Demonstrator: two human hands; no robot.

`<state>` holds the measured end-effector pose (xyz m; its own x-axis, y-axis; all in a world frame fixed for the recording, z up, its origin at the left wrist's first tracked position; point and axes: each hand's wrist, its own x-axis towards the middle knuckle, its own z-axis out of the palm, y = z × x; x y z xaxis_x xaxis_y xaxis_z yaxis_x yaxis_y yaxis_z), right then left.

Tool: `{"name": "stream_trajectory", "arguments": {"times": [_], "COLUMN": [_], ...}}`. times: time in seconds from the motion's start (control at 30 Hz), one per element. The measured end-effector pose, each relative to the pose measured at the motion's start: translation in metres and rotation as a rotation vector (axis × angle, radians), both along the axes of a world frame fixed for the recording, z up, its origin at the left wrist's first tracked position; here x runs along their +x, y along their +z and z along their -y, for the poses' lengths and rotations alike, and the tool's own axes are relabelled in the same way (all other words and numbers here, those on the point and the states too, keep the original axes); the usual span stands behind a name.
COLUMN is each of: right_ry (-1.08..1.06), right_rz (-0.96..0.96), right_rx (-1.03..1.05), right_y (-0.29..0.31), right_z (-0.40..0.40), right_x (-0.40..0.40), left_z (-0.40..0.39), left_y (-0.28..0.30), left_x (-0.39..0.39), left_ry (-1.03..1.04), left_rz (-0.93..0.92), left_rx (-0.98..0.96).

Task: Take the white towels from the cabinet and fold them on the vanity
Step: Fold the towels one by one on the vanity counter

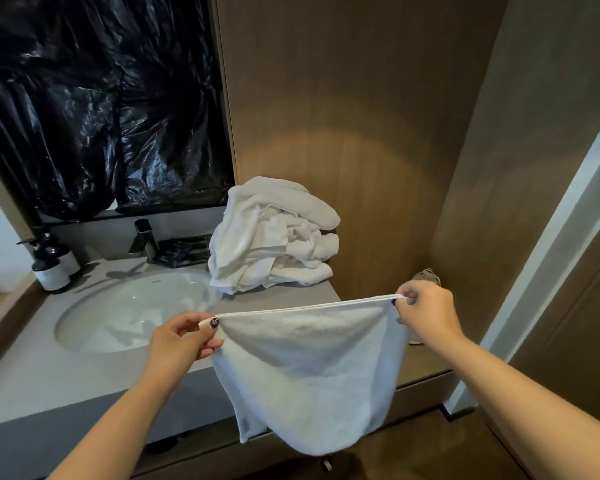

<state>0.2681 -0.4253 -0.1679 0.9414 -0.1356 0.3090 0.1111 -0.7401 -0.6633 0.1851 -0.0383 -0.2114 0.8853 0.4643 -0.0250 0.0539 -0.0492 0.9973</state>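
**Towel stretched by its top hem, ready to be laid on the vanity**

Head view: I have one white towel [309, 368] held up in front of the vanity [84, 375], just right of the sink [125, 313]. My left hand [184, 341] pinches one top corner between thumb and fingers; my right hand [426, 313] pinches the other, fingers curled round the hem. The hem runs taut between them and the body sags below in a loose belly, hanging past the vanity's front edge.

I judge it light and thoroughly limp: it keeps no shape of its own, so only the corners give control. The terry looks grippy, not slippery, and nothing about it is fragile. The hemmed corners are the right hold, since the stitched edge will not stretch.

Behind the sink's right side, against the wood wall, sits a rumpled heap of white towels [274, 244], still unfolded. Left of the sink stand two pump bottles [51, 268], with a dark faucet [146, 240] behind it. Bare counter between sink and heap seems the best landing spot.
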Motion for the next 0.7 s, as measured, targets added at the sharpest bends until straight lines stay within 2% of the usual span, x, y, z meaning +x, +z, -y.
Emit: {"name": "stream_trajectory", "arguments": {"times": [0.3, 0.43, 0.63, 0.7], "right_ry": [0.059, 0.062, 0.035, 0.017], "right_rz": [-0.037, -0.079, -0.209, -0.286], "right_rx": [-0.010, -0.034, -0.046, -0.050], "right_y": [-0.048, -0.066, -0.105, -0.121], "right_z": [-0.059, -0.086, -0.124, -0.137], "right_x": [0.063, 0.102, 0.170, 0.186], "left_z": [-0.018, -0.036, -0.054, -0.053], "left_y": [-0.050, -0.071, -0.117, -0.137], "left_x": [0.044, 0.085, 0.155, 0.170], "left_ry": [0.270, 0.327, 0.366, 0.359], "left_rz": [-0.080, -0.132, -0.228, -0.316], "left_rx": [0.094, 0.123, 0.339, 0.289]}}
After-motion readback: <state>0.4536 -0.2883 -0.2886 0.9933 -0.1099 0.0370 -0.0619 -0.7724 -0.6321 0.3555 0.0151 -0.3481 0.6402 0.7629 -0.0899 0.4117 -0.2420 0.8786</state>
